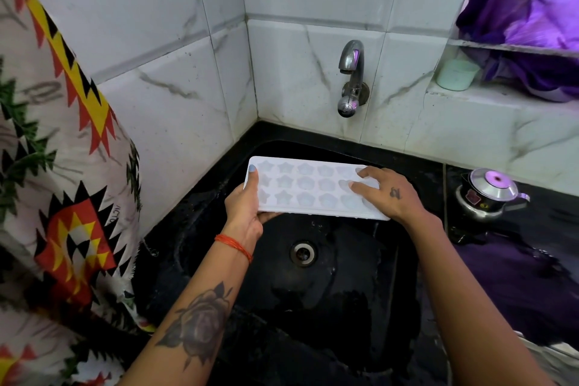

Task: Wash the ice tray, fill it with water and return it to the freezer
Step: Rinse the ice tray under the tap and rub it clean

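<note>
Over the black sink (391, 276), we hold the white ice tray (313, 188) roughly level, cavities up, above and behind the drain (302, 253). Our left hand (247, 213) grips the tray's left short end, thumb laid along the top edge and the other fingers curled beneath it. Our right hand (388, 193) lies on the right end with fingers spread and nearly straight, the tips pressing into the star-shaped cavities rather than clutching anything.

The tap (351, 72) on the tiled wall shows no stream, and the tray sits forward of its spout, so we judge this to be the rubbing part of the wash. To do it well, we should let the left hand carry the tray firmly while the right fingertips work each star in turn, reaching into the points where residue would cling. Then we should move the tray back under the spout and tilt it so the rinse runs off toward the drain.

We cannot tell whether the cavities hold water now. A small steel kettle (488, 194) stands on the counter to our right, well clear.
</note>
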